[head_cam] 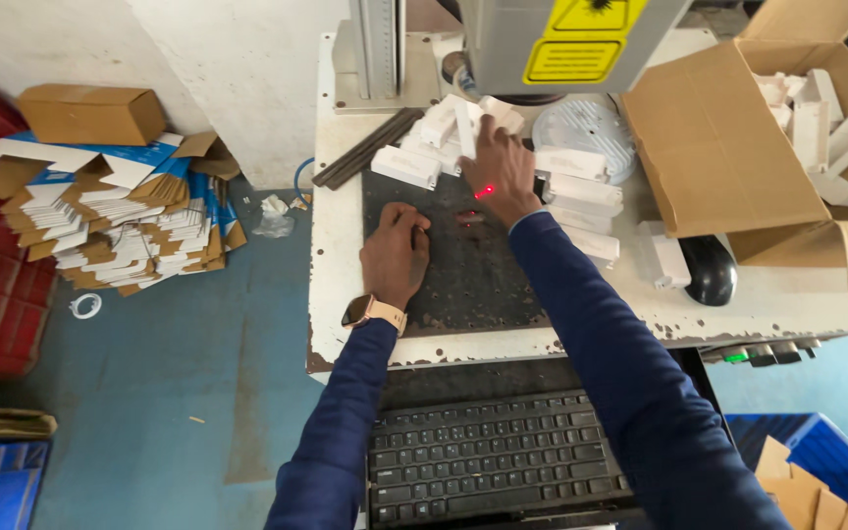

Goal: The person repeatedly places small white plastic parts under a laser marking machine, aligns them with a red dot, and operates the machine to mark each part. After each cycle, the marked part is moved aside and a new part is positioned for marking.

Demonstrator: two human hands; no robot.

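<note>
Reaching: right hand, upper centre of the frame, fingers pinched on a white plastic piece at the edge of the white heap; a red light dot falls on the back of the hand.
Resting: left hand, centre, fingers curled together and knuckles down on the dark perforated plate; whether it holds anything I cannot tell.
Handling: the piece looks light, stiff, smooth, probably somewhat slippery; its long flat sides seem the best place to pinch.
Nearby: more white pieces right of the hand, a round white disc, black mouse, open cardboard box at upper right.
Obstruction: the grey machine head hangs low over the heap, crowding it from above.
Below: black keyboard.
</note>
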